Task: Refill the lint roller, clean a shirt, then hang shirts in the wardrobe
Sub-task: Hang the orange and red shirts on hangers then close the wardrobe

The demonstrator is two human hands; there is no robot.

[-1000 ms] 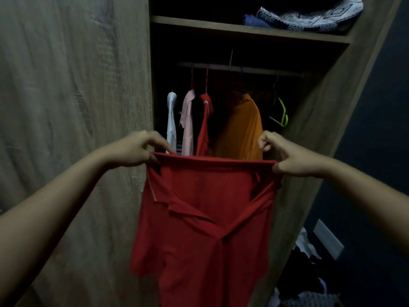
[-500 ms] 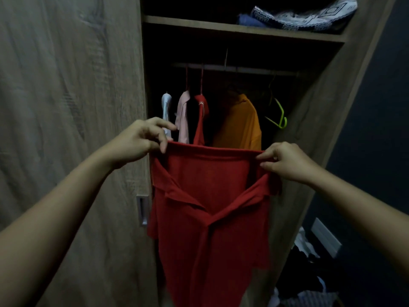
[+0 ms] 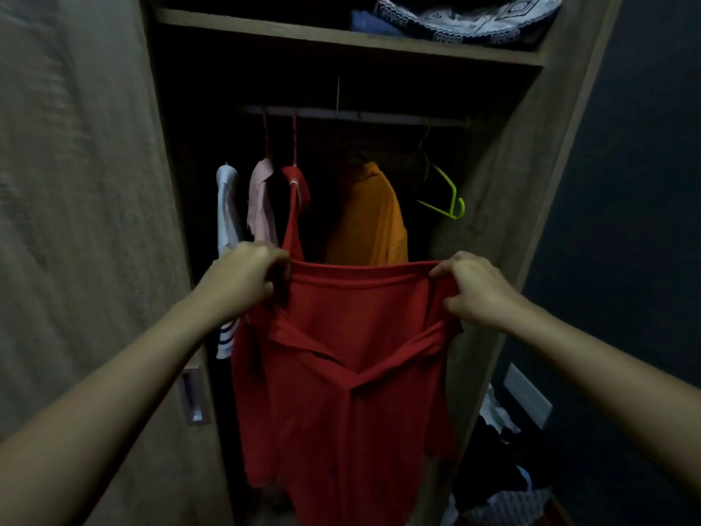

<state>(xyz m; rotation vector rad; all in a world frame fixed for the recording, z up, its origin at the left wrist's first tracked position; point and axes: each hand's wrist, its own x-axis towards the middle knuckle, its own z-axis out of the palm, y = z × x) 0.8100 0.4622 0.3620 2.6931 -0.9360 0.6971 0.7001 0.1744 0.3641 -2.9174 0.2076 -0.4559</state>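
A red collared shirt (image 3: 352,373) hangs stretched between my hands in front of the open wardrobe. My left hand (image 3: 242,279) grips its top left corner and my right hand (image 3: 474,286) grips its top right corner. Behind it, on the wardrobe rail (image 3: 352,115), hang a white striped shirt (image 3: 227,206), a pink shirt (image 3: 261,199), another red shirt (image 3: 296,206) and an orange shirt (image 3: 368,218). An empty green hanger (image 3: 447,199) hangs at the right end of the rail. No lint roller is in view.
The wooden wardrobe door (image 3: 76,222) stands open on the left, with a metal handle (image 3: 193,396) low down. Folded patterned cloth (image 3: 466,17) lies on the upper shelf (image 3: 341,36). A pile of clothes (image 3: 500,468) lies on the floor at lower right, beside a dark wall (image 3: 626,184).
Both hands have carried the red shirt closer to the wardrobe opening. The shirt's lower part has swung and now hangs straighter. My grip on both top corners is unchanged.
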